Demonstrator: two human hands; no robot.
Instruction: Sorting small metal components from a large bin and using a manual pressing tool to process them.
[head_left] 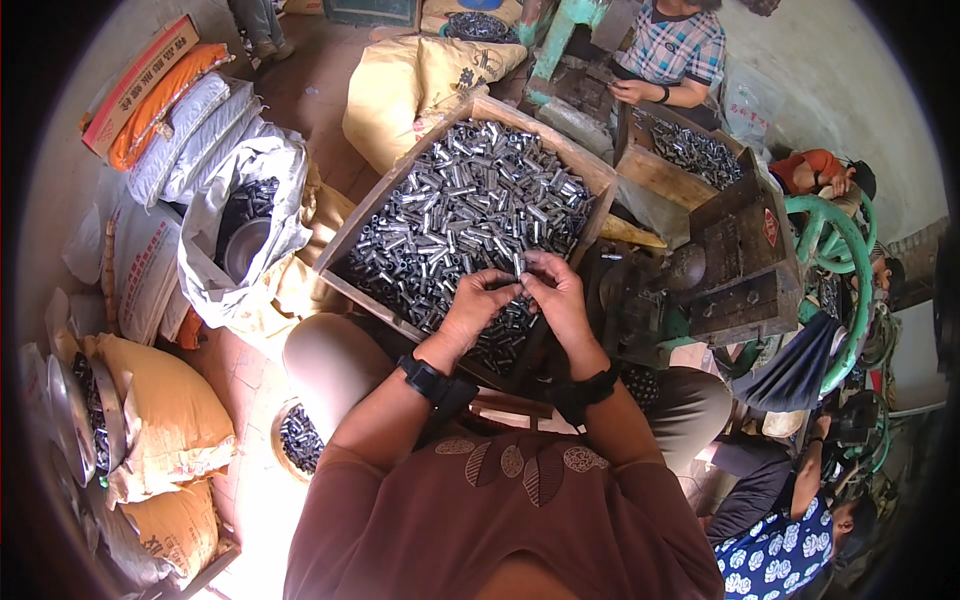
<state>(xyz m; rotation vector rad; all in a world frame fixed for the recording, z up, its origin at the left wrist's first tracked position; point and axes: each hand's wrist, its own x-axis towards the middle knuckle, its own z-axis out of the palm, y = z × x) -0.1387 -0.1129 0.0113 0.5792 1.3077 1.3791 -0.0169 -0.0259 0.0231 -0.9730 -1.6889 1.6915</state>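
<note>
Near the frame's centre, over a brown wooden box (545, 147), fingers of the bare right hand (560, 300) pinched a small silver metal tube (519, 263), probably light, stiff and slippery, best gripped mid-length, the bare left hand's (478, 303) hold being unclear.

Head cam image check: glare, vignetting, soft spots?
Head view: floor at lower left blown out to white; head view: black fisheye vignette at the corners, detail darker and softer toward the right edge; head view: metal pieces in the wooden box glint, so what the fingers pinch is hard to make out.
</note>
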